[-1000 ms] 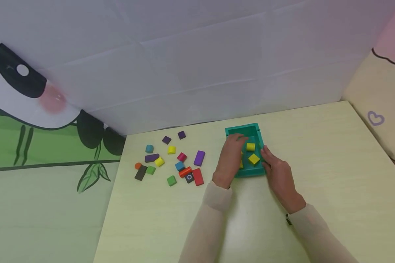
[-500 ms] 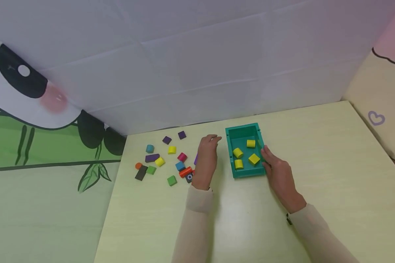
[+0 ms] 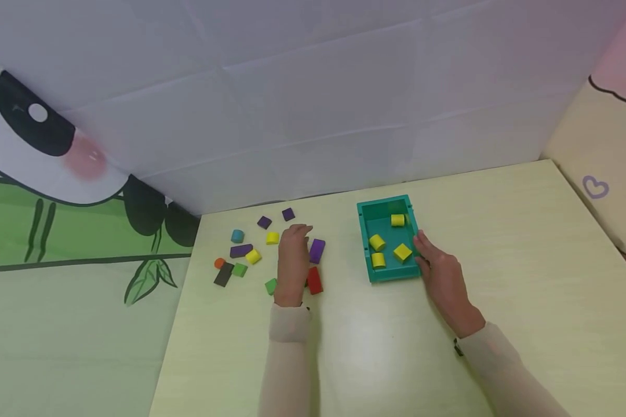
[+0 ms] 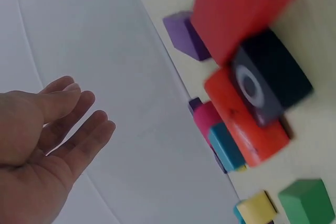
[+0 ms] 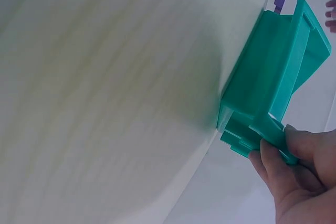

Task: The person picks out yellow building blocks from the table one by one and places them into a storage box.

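Note:
My left hand [image 3: 293, 263] hovers over scattered coloured blocks, fingers loosely bent and holding nothing. In the left wrist view the thumb and fingers [image 4: 89, 145] are apart, with a red block [image 4: 236, 9], an orange-red cylinder [image 4: 244, 116] and a black block with a white ring [image 4: 270, 77] nearby. My right hand [image 3: 443, 278] grips the right side of a teal bin [image 3: 396, 277]; in the right wrist view the thumb and fingers pinch its rim [image 5: 273, 135]. Inside lie several yellow blocks, among them a diamond-turned one [image 3: 403, 252] and a cylinder [image 3: 397, 220] near the far end.
Left of the bin lie a purple block [image 3: 317, 251], a green block [image 3: 239, 270], a dark slab [image 3: 224, 274], a blue block [image 3: 237, 236] and two loose yellow pieces, one of them a yellow cylinder [image 3: 253, 256]. A white cloth wall [image 3: 318, 150] borders the table's far edge.
My left hand has withdrawn from inside the bin and moved left over the loose blocks. A yellow cylinder in the bin has shifted toward its far end. The right hand stays on the bin.

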Available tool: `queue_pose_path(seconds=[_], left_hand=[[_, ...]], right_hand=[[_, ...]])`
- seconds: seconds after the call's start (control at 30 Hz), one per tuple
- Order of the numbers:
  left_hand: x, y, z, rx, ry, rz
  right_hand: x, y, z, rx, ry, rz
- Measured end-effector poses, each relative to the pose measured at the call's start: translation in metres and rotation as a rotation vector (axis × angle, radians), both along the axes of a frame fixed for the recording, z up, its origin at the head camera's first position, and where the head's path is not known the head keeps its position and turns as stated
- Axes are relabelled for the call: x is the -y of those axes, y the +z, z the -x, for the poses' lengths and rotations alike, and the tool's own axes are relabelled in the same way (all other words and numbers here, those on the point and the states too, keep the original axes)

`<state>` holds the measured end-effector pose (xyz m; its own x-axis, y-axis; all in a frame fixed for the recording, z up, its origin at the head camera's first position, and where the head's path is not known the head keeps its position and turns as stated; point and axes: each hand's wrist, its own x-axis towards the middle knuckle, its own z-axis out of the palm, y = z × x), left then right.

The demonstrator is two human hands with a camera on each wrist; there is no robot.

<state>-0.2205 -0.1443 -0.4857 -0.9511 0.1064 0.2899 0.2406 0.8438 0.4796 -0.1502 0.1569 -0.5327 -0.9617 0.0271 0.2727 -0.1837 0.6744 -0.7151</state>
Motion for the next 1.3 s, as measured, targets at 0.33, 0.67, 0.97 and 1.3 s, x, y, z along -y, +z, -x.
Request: queue_pose_path(seconds=[0.33,0.67,0.97,1.3], left_hand=[[0.041,-0.013,0.001,0.065,0.131,0.031],[0.079,-0.025,-0.001,0.084,0.211,0.027],[0.098,-0.03,-0.005,0.119,0.269,0.011],[0.112,-0.036,-0.001,0.202,0.298,0.009]], right_hand=[[0.001,0.003,-0.001,-0.005,0.0,-0.004],[0.001,0.005,-0.003,-0.026,-0.002,-0.017],[0.002,0.007,-0.004,-0.025,-0.006,-0.025],[0.003,0.008,-0.004,-0.012,-0.009,-0.014]])
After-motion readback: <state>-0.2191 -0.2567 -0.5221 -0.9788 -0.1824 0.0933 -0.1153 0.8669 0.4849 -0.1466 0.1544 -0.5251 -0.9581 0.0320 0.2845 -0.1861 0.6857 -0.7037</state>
